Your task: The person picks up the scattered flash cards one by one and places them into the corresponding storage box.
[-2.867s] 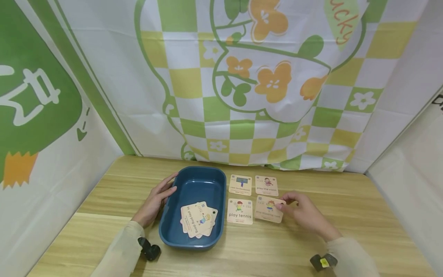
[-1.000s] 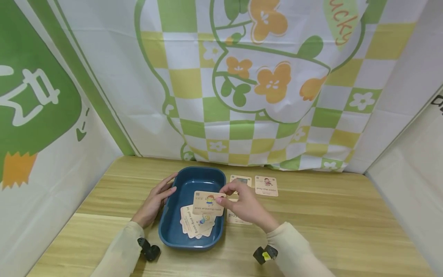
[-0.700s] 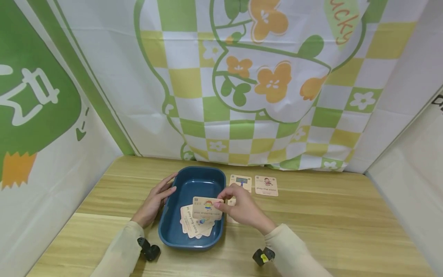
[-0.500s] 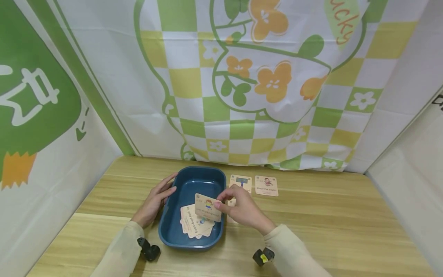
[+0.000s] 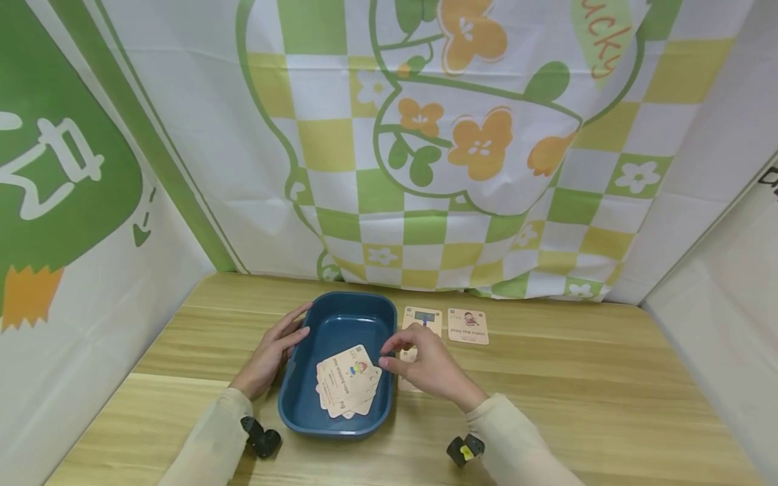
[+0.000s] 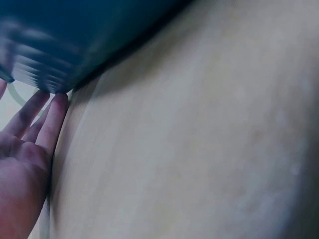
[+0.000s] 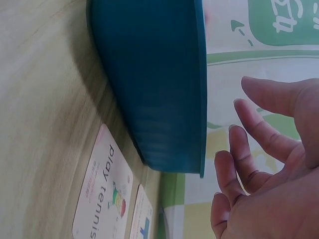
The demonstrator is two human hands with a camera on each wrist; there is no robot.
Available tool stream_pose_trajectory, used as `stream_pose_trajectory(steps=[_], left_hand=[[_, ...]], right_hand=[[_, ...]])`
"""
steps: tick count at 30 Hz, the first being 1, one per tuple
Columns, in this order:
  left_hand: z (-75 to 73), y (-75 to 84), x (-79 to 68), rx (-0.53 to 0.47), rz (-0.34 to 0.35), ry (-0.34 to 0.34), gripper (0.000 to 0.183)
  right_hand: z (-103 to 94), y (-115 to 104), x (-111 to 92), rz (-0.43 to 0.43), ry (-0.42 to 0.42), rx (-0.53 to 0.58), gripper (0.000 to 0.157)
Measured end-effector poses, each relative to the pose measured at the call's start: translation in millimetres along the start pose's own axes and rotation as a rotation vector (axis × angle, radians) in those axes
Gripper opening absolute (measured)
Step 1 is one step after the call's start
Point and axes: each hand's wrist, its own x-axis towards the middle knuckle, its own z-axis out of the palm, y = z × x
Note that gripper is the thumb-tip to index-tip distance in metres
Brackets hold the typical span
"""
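The skipping-rope card (image 5: 352,370), pinched and tilted in the air half a second ago, now lies on top of the pile of cards (image 5: 367,399) in the blue plastic tray (image 5: 346,331), turned so its lettering runs diagonally. It covers most of the ping-pong card (image 5: 342,406), which was uppermost before. The right hand (image 5: 428,364) has let go: it holds nothing, thumb and index finger parted by a narrow gap just above the tray's right rim. The left hand (image 5: 273,354) has stayed put, its extended fingers touching the tray's left side without clasping it. On the wooden table (image 5: 577,391), the tennis card (image 7: 105,191), blackboard card (image 5: 419,316) and violin card (image 5: 468,324) remain where they were, the first two partly hidden by the right hand in the head view.
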Motion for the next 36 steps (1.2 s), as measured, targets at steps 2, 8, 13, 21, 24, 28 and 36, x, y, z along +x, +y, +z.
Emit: stream_pose_trajectory(steps=[2,8,13,21,24,28,36], left_hand=[[-0.1,0.0,-0.1,0.004,-0.001,-0.002,0.059],[-0.4,-0.6,0.6,0.003,-0.004,-0.002,0.059],[-0.6,-0.4,1.0,0.001,-0.017,0.005,0.059],[-0.4,0.6,0.0,0.008,-0.029,0.006,0.059],[-0.5,0.7,-0.1,0.012,-0.031,0.007,0.059],[-0.3,0.7,0.1,0.010,-0.028,0.008,0.059],[0.2,1.9,-0.5,0.011,-0.031,0.004,0.060]], right_hand=[[-2.3,0.9,-0.8,0.004,0.004,-0.004,0.008],[-13.7,7.0,-5.5,-0.007,0.029,-0.028,0.014],[-24.7,18.6,-11.7,0.006,0.048,-0.061,0.017],[-36.9,46.4,-20.3,0.056,0.022,-0.161,0.040],[-37.5,53.4,-22.5,0.113,0.005,-0.234,0.050],[-36.8,58.9,-24.9,0.212,-0.031,-0.327,0.065],[-35.2,63.3,-28.8,0.265,-0.073,-0.436,0.079]])
